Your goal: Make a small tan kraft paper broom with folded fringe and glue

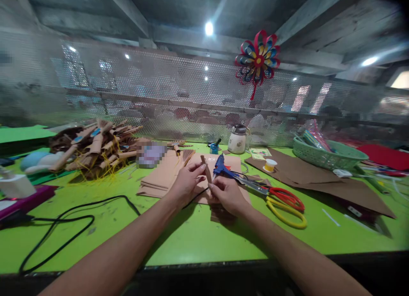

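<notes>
A narrow strip of brown paper (pixel 207 170) is held upright between my two hands above the green table. My left hand (pixel 188 178) pinches it near its upper part with thumb and fingers. Lower down, my right hand (pixel 228 194) grips the same strip. Just beyond my right hand lies a blue glue gun (pixel 220 166). Scissors with red and yellow handles (pixel 286 206) rest to the right of it. Stacked brown paper sheets (pixel 156 181) lie under and beyond my hands, and smaller brown pieces (pixel 222 215) sit below my right hand.
Rolled brown paper pieces with yellow strings (pixel 99 149) are heaped at the left. A black cable (pixel 92 217) loops over the table (pixel 179 245) from a purple power strip (pixel 28 202). A white jug (pixel 237 140), a tape roll (pixel 270 164) and a green basket (pixel 329 157) stand farther back.
</notes>
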